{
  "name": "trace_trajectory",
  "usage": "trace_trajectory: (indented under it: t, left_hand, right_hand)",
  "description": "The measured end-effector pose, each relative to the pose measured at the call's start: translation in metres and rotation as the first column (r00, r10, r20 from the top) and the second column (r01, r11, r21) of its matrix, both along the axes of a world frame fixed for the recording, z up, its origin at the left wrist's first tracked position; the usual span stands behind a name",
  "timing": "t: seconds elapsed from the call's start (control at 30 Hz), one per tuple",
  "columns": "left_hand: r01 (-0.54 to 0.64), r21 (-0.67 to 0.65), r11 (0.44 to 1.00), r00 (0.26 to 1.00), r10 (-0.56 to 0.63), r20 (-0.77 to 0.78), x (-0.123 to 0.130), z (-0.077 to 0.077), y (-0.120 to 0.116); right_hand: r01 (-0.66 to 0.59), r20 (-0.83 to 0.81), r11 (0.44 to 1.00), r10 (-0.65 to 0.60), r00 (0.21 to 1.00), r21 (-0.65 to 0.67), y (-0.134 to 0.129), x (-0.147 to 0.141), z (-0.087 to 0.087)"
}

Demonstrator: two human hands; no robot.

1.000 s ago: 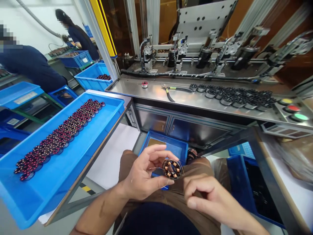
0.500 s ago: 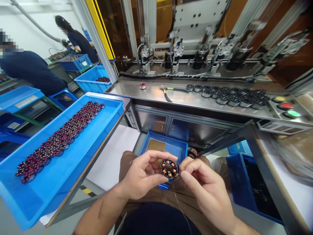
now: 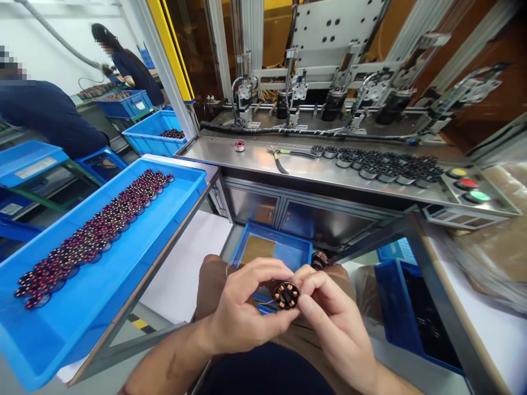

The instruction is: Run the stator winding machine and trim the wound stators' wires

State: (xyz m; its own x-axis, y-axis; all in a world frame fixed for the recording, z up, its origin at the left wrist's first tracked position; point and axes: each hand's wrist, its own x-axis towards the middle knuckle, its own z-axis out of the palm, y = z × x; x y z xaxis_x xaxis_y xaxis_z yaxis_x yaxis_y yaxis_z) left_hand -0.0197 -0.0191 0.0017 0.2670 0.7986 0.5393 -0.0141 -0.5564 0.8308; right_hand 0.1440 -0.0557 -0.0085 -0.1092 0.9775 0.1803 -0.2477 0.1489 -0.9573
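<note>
A round motor stator (image 3: 285, 295) with copper windings and a dark rim is held upright, its open face toward me. My left hand (image 3: 251, 302) is closed around it, thumb below and fingers above. At its right edge, the thumb and fingers of my right hand (image 3: 329, 312) are pinched together on a thin wire, mostly hidden by the fingertips; they touch or nearly touch the rim. Another bit of thin wire (image 3: 265, 302) shows left of the stator, below my left fingers.
At left, a blue tray (image 3: 37, 351) carries rows of red-and-black stators (image 3: 99, 233). The machine's metal ledge (image 3: 214, 151) bears one red stator (image 3: 239, 146), pliers (image 3: 280, 162), many black stators (image 3: 382, 164) and push buttons (image 3: 466, 184). A blue bin (image 3: 302, 249) sits below. Two people work at far left.
My right hand has moved left, closing the gap to the stator. The stator has turned a little in my left hand. The view has shifted slightly.
</note>
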Motion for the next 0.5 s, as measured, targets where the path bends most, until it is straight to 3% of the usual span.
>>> trace_trajectory:
  t: [0.1,0.2,0.33,0.4,0.5]
  left_hand:
    - [-0.032,0.026,0.999,0.999,0.031,0.024,-0.002,0.002,0.001]
    - [-0.072,0.041,0.997,0.997,0.071,0.017,-0.003,0.003,0.002]
    - [-0.074,0.076,0.994,0.995,0.078,-0.059,-0.004,0.007,0.002]
    - [-0.053,0.079,0.995,0.996,0.059,-0.073,-0.005,0.009,0.001]
    - [-0.040,0.082,0.996,0.995,0.047,-0.083,-0.006,0.010,0.002]
  right_hand:
    - [0.037,-0.108,0.993,-0.049,0.993,-0.109,-0.001,-0.007,-0.007]
    - [0.102,-0.090,0.987,-0.114,0.989,-0.128,-0.002,-0.011,-0.014]
    - [0.242,0.053,0.964,-0.249,0.967,0.113,0.001,-0.009,-0.012]
    - [0.240,0.119,0.943,-0.272,0.955,0.229,0.003,-0.006,-0.005]
    - [0.229,0.182,0.951,-0.268,0.946,0.208,0.009,-0.005,0.001]
